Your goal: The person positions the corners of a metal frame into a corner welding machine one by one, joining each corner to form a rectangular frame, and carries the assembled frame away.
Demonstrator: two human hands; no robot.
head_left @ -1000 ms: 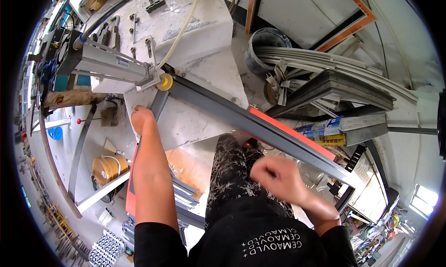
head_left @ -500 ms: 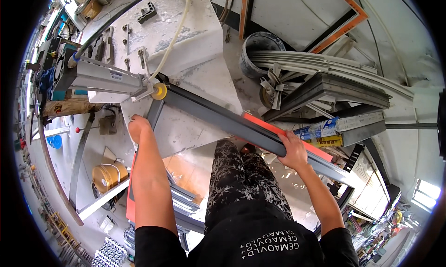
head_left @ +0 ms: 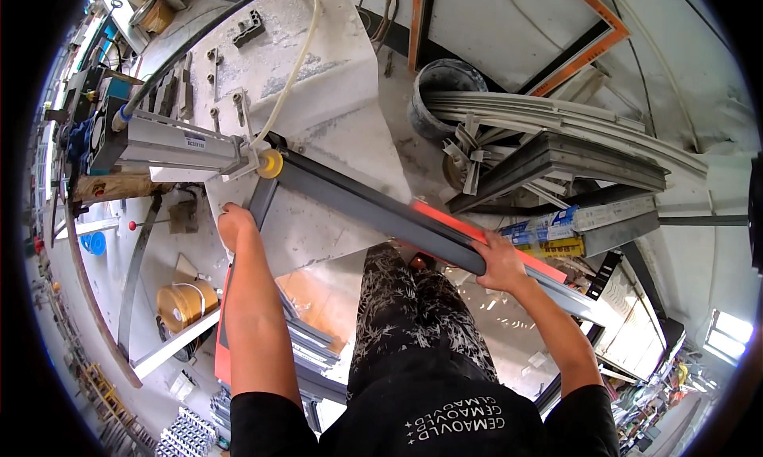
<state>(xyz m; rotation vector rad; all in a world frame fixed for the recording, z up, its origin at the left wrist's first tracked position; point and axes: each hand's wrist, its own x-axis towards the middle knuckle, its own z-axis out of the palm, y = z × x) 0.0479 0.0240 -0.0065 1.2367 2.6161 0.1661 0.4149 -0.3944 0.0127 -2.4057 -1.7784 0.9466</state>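
Observation:
A grey metal profile frame (head_left: 362, 199) lies with one corner on the white machine table (head_left: 342, 115). Red-orange strips run along its outer edges. My right hand (head_left: 502, 264) grips the long bar on the right, fingers over its top. On the left bar, just below the corner, my left hand (head_left: 236, 225) is closed round the profile, its fingertips partly hidden. At the corner, the yellow round pad (head_left: 270, 164) of a silver air cylinder (head_left: 183, 141) sits against or right beside the frame; contact cannot be made out.
A grey bucket (head_left: 447, 87), long pale strips (head_left: 556, 111) and dark profiles (head_left: 568, 155) lie to the right of the table. A pale hose (head_left: 296, 67) loops over the table to the cylinder. At left stands a tan bucket (head_left: 187, 304) near a curved bar.

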